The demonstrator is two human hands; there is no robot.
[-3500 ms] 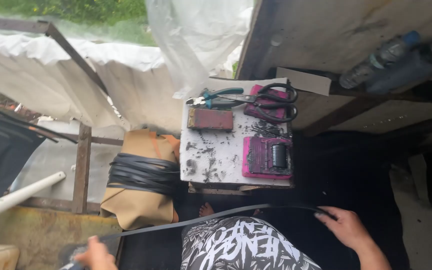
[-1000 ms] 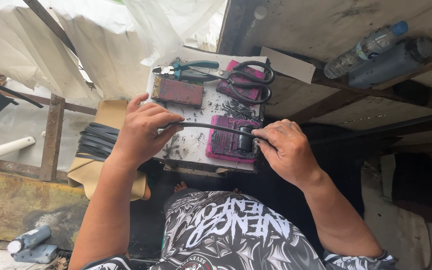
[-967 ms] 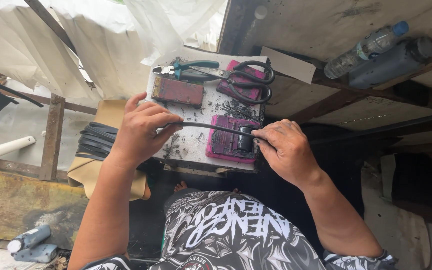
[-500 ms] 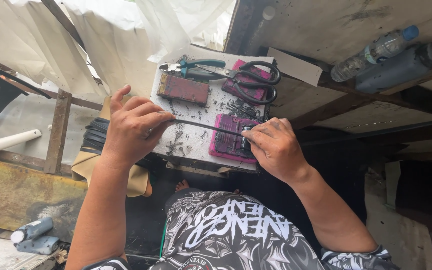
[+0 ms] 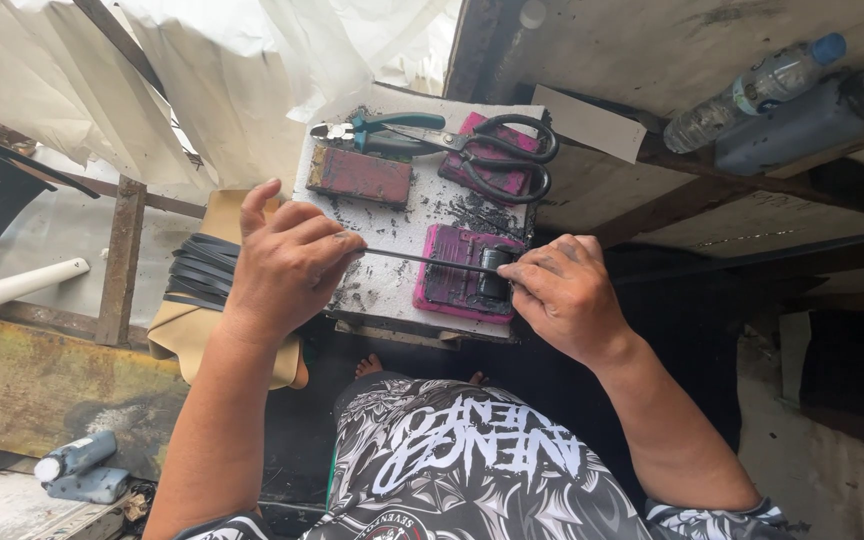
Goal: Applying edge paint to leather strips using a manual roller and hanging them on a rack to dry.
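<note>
A thin black strip [image 5: 417, 261] is stretched taut between my two hands above a small white work board [image 5: 392, 215]. My left hand [image 5: 287, 265] pinches its left end over the board's front left part. My right hand [image 5: 562, 295] grips the other end at the right edge of a pink block [image 5: 457, 283] that carries a small dark cutter [image 5: 493, 272]. The strip runs across that pink block. Black shavings litter the board.
Farther back on the board lie a reddish-brown block [image 5: 359, 175], green-handled pliers [image 5: 382, 130] and black scissors [image 5: 507, 150] on a second pink pad. A coil of black strips [image 5: 202, 272] sits left. Two bottles [image 5: 782, 95] lie on the wooden shelf at right.
Both hands came up from my lap to the board with the strip. Over the last second they have stayed at the pink block, the strip stretched between them.
</note>
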